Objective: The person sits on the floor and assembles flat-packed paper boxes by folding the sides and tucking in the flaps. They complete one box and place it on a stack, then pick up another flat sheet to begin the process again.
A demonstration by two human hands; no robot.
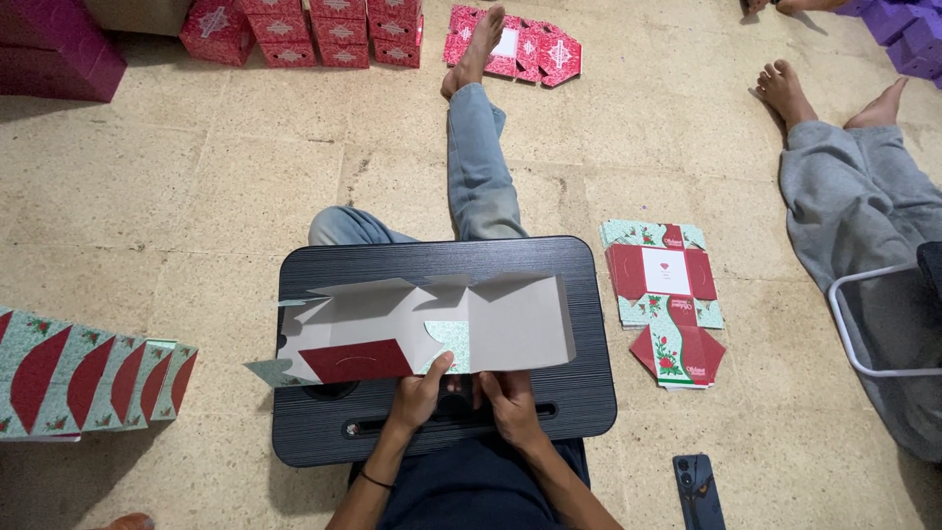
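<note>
Head view, looking down: tiled floor (196,196) underlies everything, and I take the black lap surface (442,257) across my legs as the reference point. Beyond its far edge, at the top of the frame, a row of red folded boxes (314,29) stands on the floor. Right of the surface, another person's grey-trousered legs (854,206) stretch out, well apart from my work. Left of the surface lies a fanned stack of green-and-red flat cartons (88,378). Just right of the surface, a smaller pile of printed flat blanks (665,294) rests on the floor.

On the surface itself lies the unfolded carton blank (491,324), grey inner side up, with one red flap turned over at its near left. My left hand (420,393) has its grip closed on the near edge of that blank, thumb on top. My right hand (508,400) pinches the same edge just beside it, fingers clamped on the card. Near the surface's right front corner a dark phone (699,489) lies on the floor.
</note>
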